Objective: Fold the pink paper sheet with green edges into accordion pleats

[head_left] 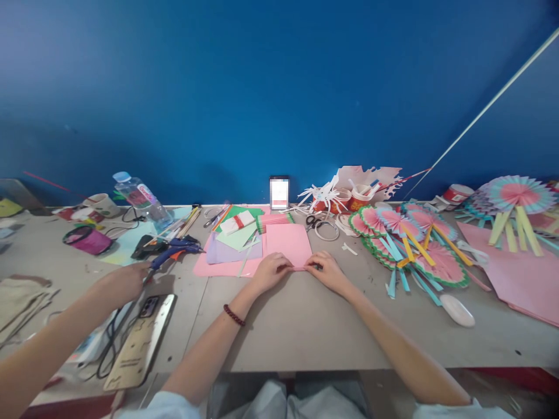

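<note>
A pink sheet of paper (288, 241) lies in front of me, with a narrow strip along its near edge turned up. My left hand (273, 272), wearing a dark bead bracelet at the wrist, pinches the left end of that strip. At the right end, the fingertips of my right hand (326, 271) are closed on the same strip. Left of the sheet is a pile of purple paper (222, 251), green paper (238, 237) and larger pink paper. A pink pleated paper piece (275, 222) lies just behind it.
On the left, another person's hand (124, 284) holds a blue glue gun (174, 250). A phone (142, 343) and a bottle (142, 198) are nearby. Scissors (312, 221) and a tape roll (327, 230) lie behind my right hand. Pleated paper fans (441, 262) are at right.
</note>
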Motion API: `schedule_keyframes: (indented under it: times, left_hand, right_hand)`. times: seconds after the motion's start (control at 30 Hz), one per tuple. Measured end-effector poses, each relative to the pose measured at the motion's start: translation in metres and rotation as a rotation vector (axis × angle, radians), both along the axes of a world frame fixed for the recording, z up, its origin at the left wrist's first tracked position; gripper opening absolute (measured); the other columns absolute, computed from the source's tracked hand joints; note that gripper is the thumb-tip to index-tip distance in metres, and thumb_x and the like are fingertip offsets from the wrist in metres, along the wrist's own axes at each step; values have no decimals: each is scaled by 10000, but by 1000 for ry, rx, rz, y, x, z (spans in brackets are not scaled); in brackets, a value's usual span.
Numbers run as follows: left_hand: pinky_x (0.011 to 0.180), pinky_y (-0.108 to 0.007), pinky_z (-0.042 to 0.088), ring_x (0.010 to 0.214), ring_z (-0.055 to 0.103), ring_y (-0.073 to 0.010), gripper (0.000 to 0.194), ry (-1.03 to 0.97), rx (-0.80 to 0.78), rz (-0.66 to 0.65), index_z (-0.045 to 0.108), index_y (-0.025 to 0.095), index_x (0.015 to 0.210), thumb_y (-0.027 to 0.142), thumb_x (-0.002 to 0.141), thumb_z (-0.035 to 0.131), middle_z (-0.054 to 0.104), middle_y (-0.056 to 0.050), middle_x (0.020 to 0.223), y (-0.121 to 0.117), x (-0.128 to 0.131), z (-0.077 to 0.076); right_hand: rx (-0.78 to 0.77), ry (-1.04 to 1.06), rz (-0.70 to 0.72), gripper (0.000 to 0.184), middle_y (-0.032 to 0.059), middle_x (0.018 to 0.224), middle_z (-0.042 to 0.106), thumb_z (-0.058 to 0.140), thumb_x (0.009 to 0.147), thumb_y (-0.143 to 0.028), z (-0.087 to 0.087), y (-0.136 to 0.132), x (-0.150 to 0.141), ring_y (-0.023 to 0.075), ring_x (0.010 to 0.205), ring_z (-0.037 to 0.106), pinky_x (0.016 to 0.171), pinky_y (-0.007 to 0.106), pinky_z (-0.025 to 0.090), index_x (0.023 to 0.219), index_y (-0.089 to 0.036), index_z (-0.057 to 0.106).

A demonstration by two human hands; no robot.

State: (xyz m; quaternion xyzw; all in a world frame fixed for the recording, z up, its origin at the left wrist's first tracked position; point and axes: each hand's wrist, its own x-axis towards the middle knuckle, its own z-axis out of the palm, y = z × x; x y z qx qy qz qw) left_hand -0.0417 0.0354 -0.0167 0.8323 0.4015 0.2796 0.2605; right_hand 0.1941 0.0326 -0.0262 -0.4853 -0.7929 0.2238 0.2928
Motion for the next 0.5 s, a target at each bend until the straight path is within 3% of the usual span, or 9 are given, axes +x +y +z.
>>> schedule_keyframes:
  times: [0.23, 0.5]
  left_hand:
    - [804, -323, 455, 849, 593, -194, 251, 20, 21, -60, 706, 198, 893, 364, 972, 535, 669, -49, 847, 0, 0, 4]
    - [754, -280, 459, 812, 602, -171, 225, 29, -15, 21, 718, 198, 880, 322, 970, 554, 651, -41, 834, 2, -1, -2]
  right_hand:
    - [-12, -48, 21, 135, 44, 916, 719, 628, 897, -312, 4, -3, 0, 219, 916, 577, 867, 368, 401, 861, -234, 732]
    - [-57, -31, -12, 176, 49, 911, 743, 589, 897, -291, 3, -1, -1, 226, 930, 601, 891, 386, 417, 853, -235, 749]
